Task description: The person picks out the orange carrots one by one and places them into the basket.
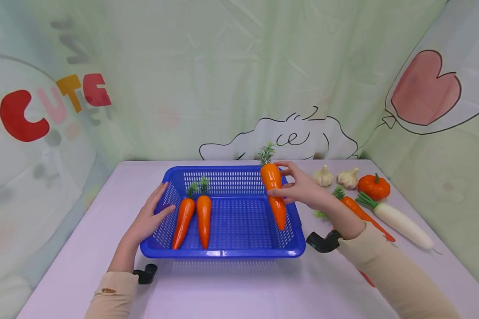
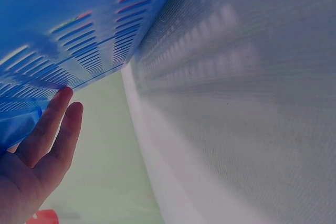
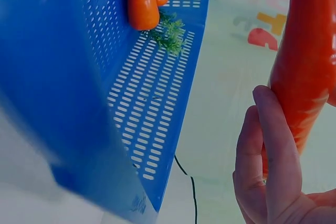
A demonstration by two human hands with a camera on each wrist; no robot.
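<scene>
My right hand [image 1: 303, 186] pinches an orange carrot [image 1: 278, 212] with a green leafy top, tip pointing down, over the right end of a blue perforated plastic basket [image 1: 223, 254]. The right wrist view shows the fingers [image 3: 281, 150] against that carrot [image 3: 307, 51]. At the basket's left side rests my left hand [image 1: 145, 219], thumb over the rim. Its fingers [image 2: 50, 129] look straight beside the outer wall in the left wrist view. Inside, on the left, two carrots lie side by side, a left one [image 1: 183, 221] and a right one [image 1: 204, 221].
Right of the basket on the pale table [image 1: 223, 297] lie two garlic bulbs, one [image 1: 323, 176] left of the other [image 1: 347, 178], a small orange pumpkin [image 1: 374, 188], a white radish [image 1: 403, 225] and a carrot [image 1: 367, 216]. Another orange tip [image 1: 367, 278] shows beside my right sleeve.
</scene>
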